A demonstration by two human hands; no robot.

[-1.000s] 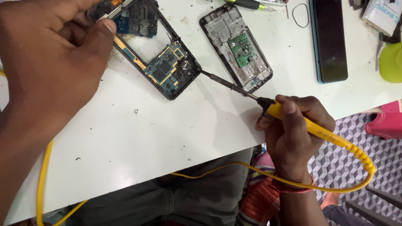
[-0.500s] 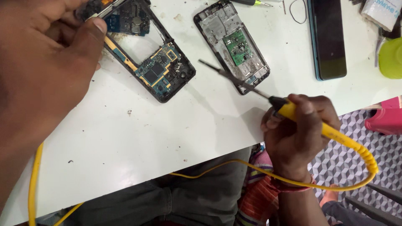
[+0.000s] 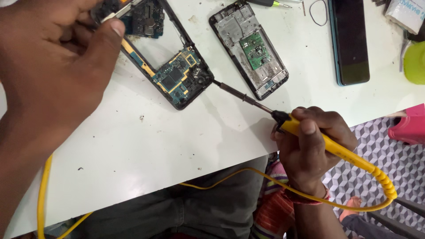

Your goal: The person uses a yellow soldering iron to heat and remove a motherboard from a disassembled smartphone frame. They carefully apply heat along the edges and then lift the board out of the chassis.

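Surface: white surface [image 3: 186, 146], scuffed and speckled with dark bits; patterned floor and a pink object beyond its right edge.
Right hand: right hand [image 3: 312, 148] is wrapped in a closed pen grip around the yellow soldering iron [image 3: 318, 137]. Its dark tip reaches up-left and, as far as I can see, touches the lower corner of the opened phone [image 3: 175, 75].
Left hand: left hand [image 3: 53, 66] fills the upper left, fingers curled, thumb pressing the top end of that phone. I cannot tell whether it pinches a separate part there.
Board: blue-and-yellow circuit board exposed in the phone's lower half, tip just beside it.
Neighbours: second opened phone [image 3: 250, 48] near the iron's shaft; dark intact phone [image 3: 349, 40] well apart to the right.
Cord: yellow cord [image 3: 248, 175] loops off the handle, across my lap, and up the left edge.
Risk, heat: I judge a lingering tip could scorch nearby components or plastic frame.
Risk, slip: if the left thumb eases, the phone may skid and the tip smear across the board.
Risk, cord: a snag on the knee could jerk the iron toward the second phone.
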